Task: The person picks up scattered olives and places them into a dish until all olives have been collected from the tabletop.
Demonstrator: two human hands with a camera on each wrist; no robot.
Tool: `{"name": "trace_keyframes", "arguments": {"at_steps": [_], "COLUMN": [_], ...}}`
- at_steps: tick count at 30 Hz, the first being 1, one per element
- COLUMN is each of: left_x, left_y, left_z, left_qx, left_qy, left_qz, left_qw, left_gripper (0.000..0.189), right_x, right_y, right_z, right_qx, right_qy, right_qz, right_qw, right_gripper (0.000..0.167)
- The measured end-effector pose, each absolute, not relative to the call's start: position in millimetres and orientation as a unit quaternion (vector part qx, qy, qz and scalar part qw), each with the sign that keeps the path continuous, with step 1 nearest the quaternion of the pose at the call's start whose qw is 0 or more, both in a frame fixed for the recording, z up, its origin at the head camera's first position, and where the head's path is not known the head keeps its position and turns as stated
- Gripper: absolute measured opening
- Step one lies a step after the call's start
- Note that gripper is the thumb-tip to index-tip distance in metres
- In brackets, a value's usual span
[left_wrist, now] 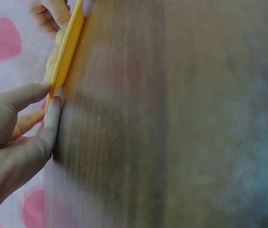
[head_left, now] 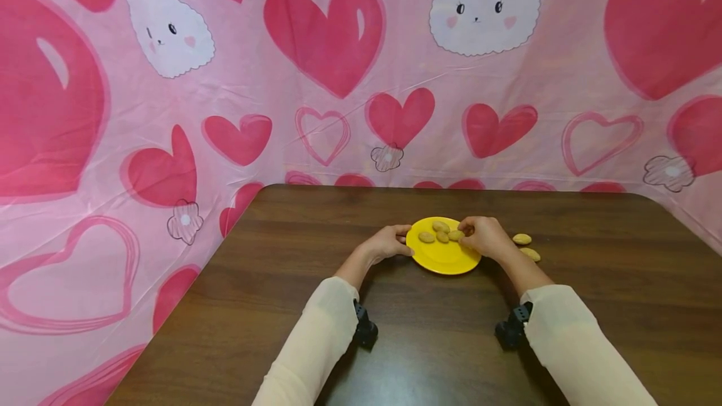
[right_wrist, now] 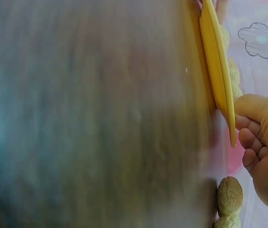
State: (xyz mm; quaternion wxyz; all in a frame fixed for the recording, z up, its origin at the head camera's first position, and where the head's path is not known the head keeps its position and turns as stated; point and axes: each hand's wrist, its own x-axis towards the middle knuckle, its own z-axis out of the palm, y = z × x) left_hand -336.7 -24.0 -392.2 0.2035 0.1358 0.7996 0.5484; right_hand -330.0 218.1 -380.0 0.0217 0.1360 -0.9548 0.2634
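Observation:
A round yellow plate (head_left: 445,262) lies on the table, with several tan, oval nuts (head_left: 426,237) in wrinkled shells on its far half. At the plate's left edge, my left hand (head_left: 385,243) holds the rim between thumb and fingers; the left wrist view shows the fingertips (left_wrist: 53,102) right at that rim. Over the right side of the plate, my right hand (head_left: 483,235) has its fingers curled and its fingertips pinching a nut (head_left: 455,235) beside the others. In the right wrist view, the thumb and fingers partly hide this nut.
Two more nuts (head_left: 521,239) lie on the brown wooden table (head_left: 434,337), just right of my right hand. A pink cloth (head_left: 242,86) with hearts and rabbits hangs behind the table and along its left side. Black wrist cameras (head_left: 365,327) sit under both sleeves.

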Motion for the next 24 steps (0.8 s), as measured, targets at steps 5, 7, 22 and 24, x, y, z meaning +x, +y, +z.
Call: {"name": "trace_keyframes", "arguments": {"at_steps": [5, 7, 22, 24], "left_x": [-335.6, -335.4, -337.0, -337.0], "left_y": [-24.0, -24.2, -24.5, -24.7], "left_z": [-392.1, -391.9, -392.0, -392.1], "left_qx": [0.136, 0.136, 0.137, 0.136], "left_qy": [0.799, 0.799, 0.799, 0.799], "left_qz": [0.549, 0.549, 0.548, 0.548], "left_qw": [0.205, 0.206, 0.204, 0.205], "left_gripper": [0.065, 0.065, 0.066, 0.066], "right_x": [-328.9, -328.5, -317.2, -315.4], "right_y": [220.4, 221.4, 240.7, 244.2], "right_z": [-378.4, -378.1, -372.2, -371.9], "right_qx": [0.130, 0.123, 0.064, 0.060], "right_qy": [-0.955, -0.954, -0.940, -0.940], "right_qz": [0.266, 0.274, 0.318, 0.318], "right_qw": [0.019, 0.013, 0.102, 0.110], "right_gripper": [0.022, 0.022, 0.024, 0.025]}}
